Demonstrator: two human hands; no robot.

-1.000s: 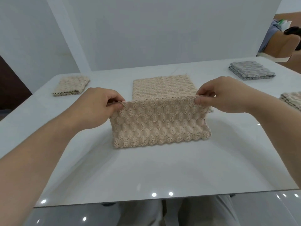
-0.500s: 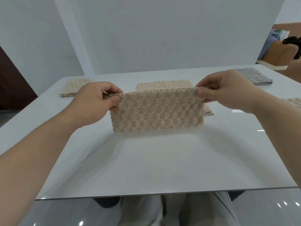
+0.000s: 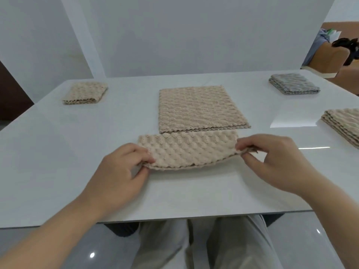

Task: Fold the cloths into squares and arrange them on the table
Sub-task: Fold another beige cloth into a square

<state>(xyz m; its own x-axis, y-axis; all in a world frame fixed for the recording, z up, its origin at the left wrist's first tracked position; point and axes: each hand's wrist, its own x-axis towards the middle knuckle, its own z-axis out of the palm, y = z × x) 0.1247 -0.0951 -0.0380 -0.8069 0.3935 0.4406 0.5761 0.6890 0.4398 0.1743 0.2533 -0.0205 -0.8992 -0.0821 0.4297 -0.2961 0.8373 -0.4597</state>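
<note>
A beige bubble-textured cloth (image 3: 186, 150) lies folded into a long strip on the white table (image 3: 58, 152), in front of me. My left hand (image 3: 120, 171) pinches its near left corner. My right hand (image 3: 272, 160) pinches its near right corner, lifted slightly off the table. Just behind it a larger beige cloth (image 3: 198, 109) lies flat. A folded beige square (image 3: 85, 93) sits at the far left, a folded grey square (image 3: 293, 83) at the far right, and a folded beige stack (image 3: 343, 123) at the right edge.
A white wall panel (image 3: 194, 35) stands behind the table. A brown chair with clothing (image 3: 330, 51) is at the far right. My legs (image 3: 194, 245) show below the table's near edge.
Both hands held the cloth upright off the table; they have brought it down toward me so that it lies nearly flat, doubled over, in front of the flat cloth.
</note>
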